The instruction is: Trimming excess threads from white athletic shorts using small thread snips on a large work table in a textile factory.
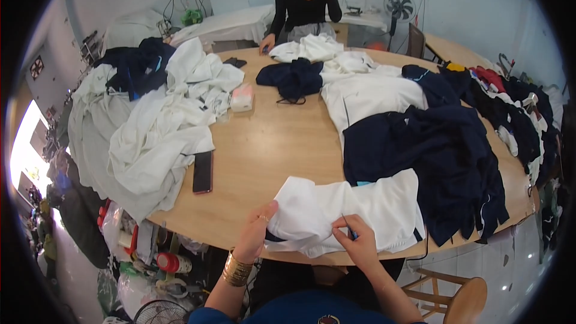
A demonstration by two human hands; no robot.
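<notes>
A white garment (378, 207) with dark trim lies at the table's near edge, its left end bunched up and raised. My left hand (258, 223), a gold bangle stack on its wrist, is closed on the garment's left edge. In my right hand (358, 241) is a small blue-handled tool (353, 234) with a thin dark tip; the fingers hide most of it, so its exact kind is unclear. That hand rests against the white cloth. Just beyond, to the right, a navy garment (414, 150) is spread out and hangs over the table edge.
On the round wooden table (270, 144) are a white clothes pile (156, 126) at left, a phone (203, 173), a tissue pack (242, 97) and more navy and white garments. A person in black (306, 6) sits opposite. A wooden stool (462, 300) stands at lower right.
</notes>
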